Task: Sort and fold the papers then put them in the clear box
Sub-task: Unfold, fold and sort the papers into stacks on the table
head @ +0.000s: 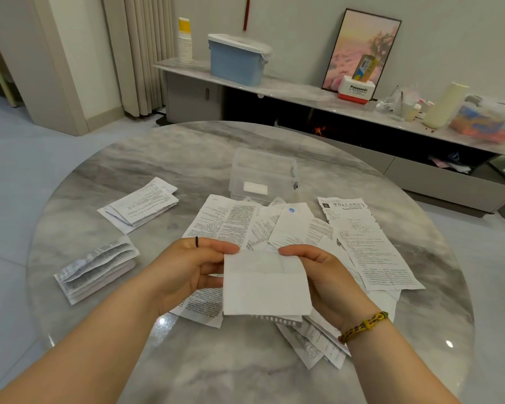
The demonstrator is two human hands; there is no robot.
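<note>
Both hands up over the round marble tabletop (245, 371), sharing one folded white sheet (264, 284). Left hand (193, 271) pinches its upper left corner, thumb on top, fingers behind. Right hand (324, 275) grips the upper right edge the same way. Sheet is blank on the side facing the camera, creased across the middle, held above the table.

Directly under and behind it: loose pile of printed papers (298, 231), unfolded, overlapping, spreading right and toward the near edge.

Left side, two folded stacks, apart from the pile and from each other: nearer stack (96, 269), farther stack (140, 204).

Beyond the pile, touching its far edge: clear box (263, 176), lid on, white label on the front.

Further back, a low shelf along the wall with a blue bin (236, 59).
</note>
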